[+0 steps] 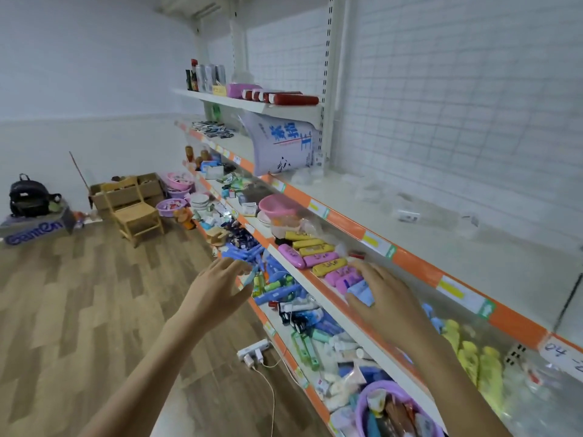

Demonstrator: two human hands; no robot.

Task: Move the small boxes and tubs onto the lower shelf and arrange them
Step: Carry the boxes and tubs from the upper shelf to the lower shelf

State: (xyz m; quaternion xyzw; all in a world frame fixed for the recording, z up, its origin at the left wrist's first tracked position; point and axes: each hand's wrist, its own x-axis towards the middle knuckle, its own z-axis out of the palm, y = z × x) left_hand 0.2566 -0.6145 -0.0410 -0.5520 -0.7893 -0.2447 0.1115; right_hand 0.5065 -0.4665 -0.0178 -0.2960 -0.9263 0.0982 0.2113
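Two hands are seen low in the frame. A small pale-blue box [362,292] is gripped under the curled fingers of the right hand [386,298], right of centre, beside pink and yellow cases [318,257] on the middle shelf [344,305]. The left hand [217,288] is held spread and empty at centre, over blue tubes [277,291] on the lower shelf [277,323].

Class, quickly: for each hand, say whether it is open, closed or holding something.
Left hand: open, fingers spread, holding nothing.
Right hand: fingers curled round a small pale blue box.
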